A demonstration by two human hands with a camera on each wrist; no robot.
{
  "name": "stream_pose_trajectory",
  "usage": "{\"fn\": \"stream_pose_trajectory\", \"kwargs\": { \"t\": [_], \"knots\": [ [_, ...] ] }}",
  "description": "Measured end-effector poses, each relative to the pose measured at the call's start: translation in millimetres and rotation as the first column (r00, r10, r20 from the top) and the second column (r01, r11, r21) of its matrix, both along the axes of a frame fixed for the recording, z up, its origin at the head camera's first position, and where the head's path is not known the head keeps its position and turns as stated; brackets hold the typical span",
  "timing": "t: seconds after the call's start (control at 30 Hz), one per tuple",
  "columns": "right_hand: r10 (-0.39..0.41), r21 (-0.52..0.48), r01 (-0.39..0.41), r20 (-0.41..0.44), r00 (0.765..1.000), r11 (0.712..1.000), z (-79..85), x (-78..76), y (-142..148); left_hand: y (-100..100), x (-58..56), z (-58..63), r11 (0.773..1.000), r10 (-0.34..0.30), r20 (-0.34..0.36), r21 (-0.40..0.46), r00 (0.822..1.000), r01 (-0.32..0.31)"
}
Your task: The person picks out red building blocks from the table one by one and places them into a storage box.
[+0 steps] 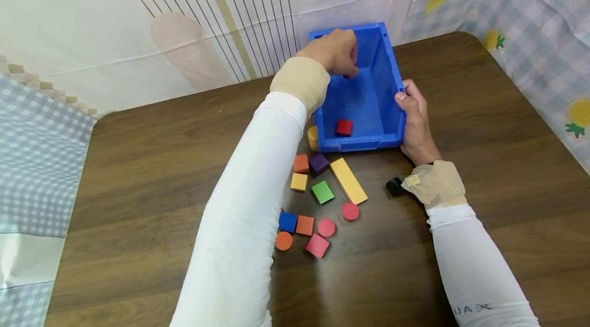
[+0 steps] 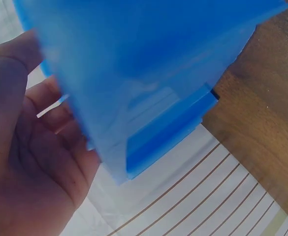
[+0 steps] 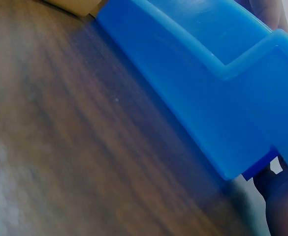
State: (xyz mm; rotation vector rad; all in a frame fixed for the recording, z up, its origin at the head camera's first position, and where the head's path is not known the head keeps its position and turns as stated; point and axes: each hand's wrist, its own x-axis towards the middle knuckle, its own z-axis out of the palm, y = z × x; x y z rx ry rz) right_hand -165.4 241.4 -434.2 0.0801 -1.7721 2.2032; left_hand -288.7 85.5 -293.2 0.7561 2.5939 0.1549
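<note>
Bin (image 1: 359,143) with your left hand (image 1: 334,51) reaching inside and your right hand (image 1: 417,127) gripping its right wall.
Your left hand pinches what looks like a red piece (image 1: 348,77), mostly hidden, in the bin's rear half; a red block (image 1: 344,127) lies near the bin's front, left of centre. Just outside the bin's front left corner is a yellow cylinder (image 1: 313,138); in front of the bin, a purple block (image 1: 318,163), yellow plank (image 1: 349,181) and green block (image 1: 322,192) lie on the counter (image 1: 152,163). Your left wrist passes over the bin's left wall, so catching it could skew the bin into the cylinder, likelier if your right hand slackens.
</note>
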Motion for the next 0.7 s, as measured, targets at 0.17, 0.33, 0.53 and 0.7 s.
{"fn": "stream_pose_trajectory", "kwargs": {
  "t": [0.17, 0.33, 0.53, 0.7],
  "knots": [
    [-0.002, 0.016, 0.002, -0.004, 1.0, 1.0, 0.4, -2.8, 1.4, 2.2, -2.4, 7.3, 1.0, -0.022, -0.009, -0.022, 1.0, 0.022],
    [-0.003, 0.034, 0.003, 0.006, 1.0, 0.999, 0.7, -4.2, 1.9, 4.7, -5.7, 11.2, 0.999, -0.034, -0.034, -0.041, 0.999, 0.033],
    [-0.002, 0.03, 0.002, 0.019, 1.0, 1.0, -0.2, -3.9, 0.3, 7.4, -6.5, 10.7, 0.998, -0.046, -0.025, -0.053, 0.999, 0.045],
    [0.001, 0.025, -0.001, 0.022, 1.0, 1.0, -0.9, -2.5, 0.6, 12.5, -7.7, 11.0, 0.999, -0.016, 0.001, -0.047, 1.0, 0.016]
  ]
}}
